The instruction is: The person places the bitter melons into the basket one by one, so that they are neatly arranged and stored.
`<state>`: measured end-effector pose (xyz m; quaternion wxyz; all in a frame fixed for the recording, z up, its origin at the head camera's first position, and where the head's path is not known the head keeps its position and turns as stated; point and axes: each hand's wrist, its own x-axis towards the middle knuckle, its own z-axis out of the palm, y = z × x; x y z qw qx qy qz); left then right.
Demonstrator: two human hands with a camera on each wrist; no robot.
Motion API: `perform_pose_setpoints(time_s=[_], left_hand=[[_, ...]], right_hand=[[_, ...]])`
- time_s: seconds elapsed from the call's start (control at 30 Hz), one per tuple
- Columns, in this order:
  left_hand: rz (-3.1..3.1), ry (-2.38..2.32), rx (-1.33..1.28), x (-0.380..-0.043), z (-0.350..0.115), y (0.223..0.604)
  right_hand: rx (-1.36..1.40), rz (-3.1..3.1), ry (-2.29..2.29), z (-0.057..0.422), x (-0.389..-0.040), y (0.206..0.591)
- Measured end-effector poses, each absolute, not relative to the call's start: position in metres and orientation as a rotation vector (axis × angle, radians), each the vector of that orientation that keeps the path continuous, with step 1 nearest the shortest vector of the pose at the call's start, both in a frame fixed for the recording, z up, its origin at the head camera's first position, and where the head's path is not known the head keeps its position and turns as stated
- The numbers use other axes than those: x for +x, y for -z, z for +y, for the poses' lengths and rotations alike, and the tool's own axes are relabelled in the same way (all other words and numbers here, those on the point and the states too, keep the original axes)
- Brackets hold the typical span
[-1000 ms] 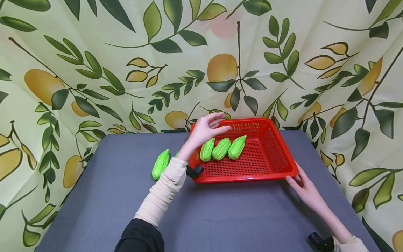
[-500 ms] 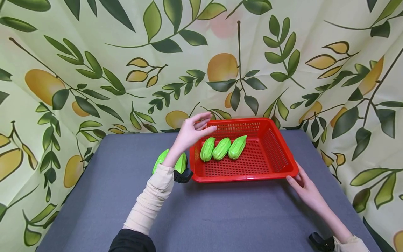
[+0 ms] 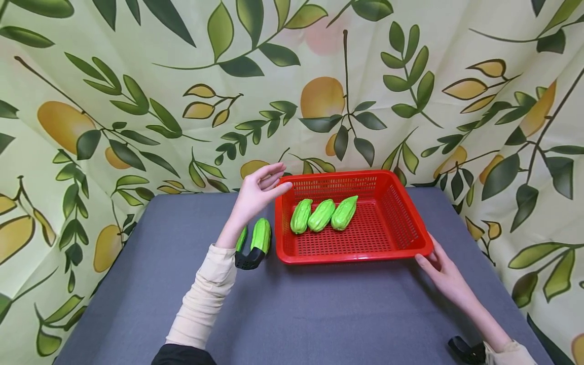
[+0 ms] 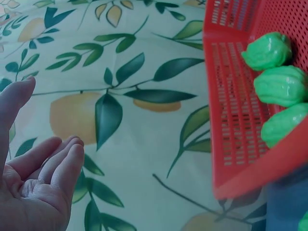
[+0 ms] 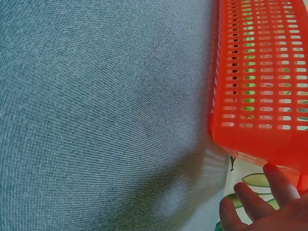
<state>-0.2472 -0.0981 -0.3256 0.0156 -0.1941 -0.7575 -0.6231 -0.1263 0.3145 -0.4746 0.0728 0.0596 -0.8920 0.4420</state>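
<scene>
My left hand (image 3: pixel 257 195) is raised over the table beside the left end of a red plastic basket (image 3: pixel 347 256), fingers loosely bent and nothing in it. Its palm faces the camera in the left wrist view. Inside the basket three green ribbed gourds (image 3: pixel 321 216) lie side by side toward the left. Two more lie on the table: one gourd (image 3: pixel 261 234) just left of the basket, another gourd (image 3: pixel 241 239) mostly hidden by my left wrist. My right hand (image 3: pixel 444 276) holds the basket's near right corner between thumb and fingers; fingertips (image 5: pixel 272 169) show beneath the corner.
A grey-blue cloth (image 3: pixel 328 314) covers the table. Patterned leaf-and-fruit fabric (image 3: pixel 283 116) hangs behind and on both sides, close behind the basket. A black wrist strap (image 3: pixel 250 259) sits at my left wrist, another strap (image 3: pixel 466 351) at my right.
My left hand has drawn back to the left from over the basket to its outside, uncovering the basket's left end and one table gourd. The right hand and basket stay put.
</scene>
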Motion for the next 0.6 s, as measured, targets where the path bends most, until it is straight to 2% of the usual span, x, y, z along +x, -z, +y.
perform_pose_setpoints(time_s=[0.6], left_hand=[[-2.316, 1.949, -0.382, -0.235, -0.148, 0.343]], right_hand=[[0.17, -2.688, -1.332, 0.314, -0.127, 0.474]])
